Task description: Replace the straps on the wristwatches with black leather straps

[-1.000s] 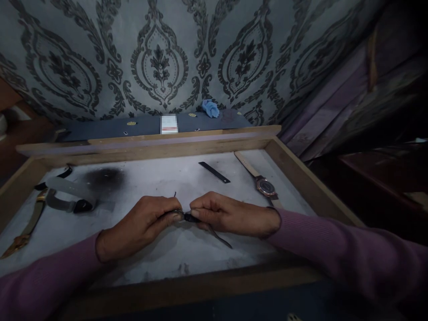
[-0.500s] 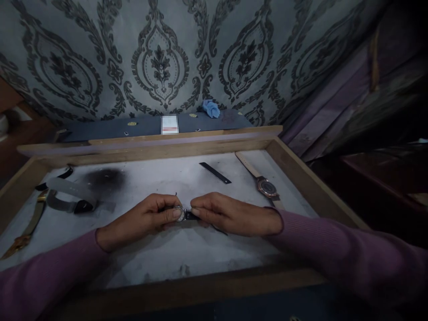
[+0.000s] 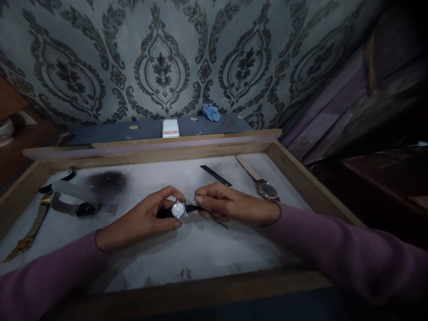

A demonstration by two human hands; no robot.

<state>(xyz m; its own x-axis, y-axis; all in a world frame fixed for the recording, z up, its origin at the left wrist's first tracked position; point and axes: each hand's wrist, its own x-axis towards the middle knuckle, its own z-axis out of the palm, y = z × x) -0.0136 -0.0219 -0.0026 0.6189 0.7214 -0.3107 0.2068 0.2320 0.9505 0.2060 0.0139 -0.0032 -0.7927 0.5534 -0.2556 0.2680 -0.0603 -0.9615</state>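
Observation:
A small wristwatch point(image 3: 178, 210) with a round pale dial and silver case is held over the tray by my left hand point(image 3: 147, 214). Its thumb and forefinger curve around the case, and the dial faces up. From the case a black strap point(image 3: 191, 208) runs right, under the curled fingers of my right hand point(image 3: 230, 203). The dark end of a strap shows below that hand. At the right thumb and forefinger tips a thin, light sliver sticks out towards the watch; its kind is too small to tell.
The wooden-rimmed tray point(image 3: 187, 161) has a white floor. A flat black strip point(image 3: 216, 175) and a brown-strapped watch point(image 3: 266, 189) lie at right. At left are a grey-strapped watch point(image 3: 72, 196) and a gold watch point(image 3: 25, 244). Blue crumpled cloth point(image 3: 211, 112) sits behind the rim.
My left thumb and forefinger have spread off the dial, which now shows in full. My right fingers have curled from flat into a pinch, with a thin sliver showing at their tips.

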